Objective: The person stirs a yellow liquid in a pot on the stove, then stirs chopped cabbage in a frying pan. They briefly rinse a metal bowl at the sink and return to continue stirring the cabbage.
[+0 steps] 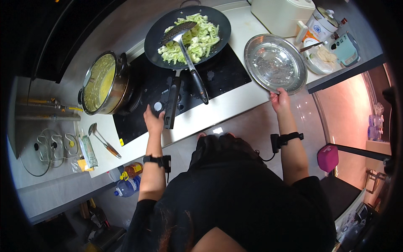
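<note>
My right hand (pixel 280 100) grips the near rim of a shallow stainless steel basin (pixel 275 61) at the counter's right. Small pale bits and a wet film lie inside it. My left hand (pixel 154 121), thumb and fingers apart, is beside a round silver knob (pixel 158 106) on the black cooktop; whether it touches the knob I cannot tell. Just right of that hand is the handle (pixel 172 102) of a dark wok (pixel 153 34). Chopped cauliflower (pixel 201 39) fills the wok's middle. A slotted turner (pixel 185 52) lies across it, its black handle reaching over the near rim.
A steel pot (pixel 118 99) holding yellow liquid stands on the cooktop (pixel 217 75) at left. A ladle (pixel 105 141) and glass lids (pixel 34 157) are farther left. Bottles (pixel 127 186) stand below the counter. A rice cooker (pixel 280 15), bowl (pixel 319 64) and light-blue appliance (pixel 346 48) sit at right.
</note>
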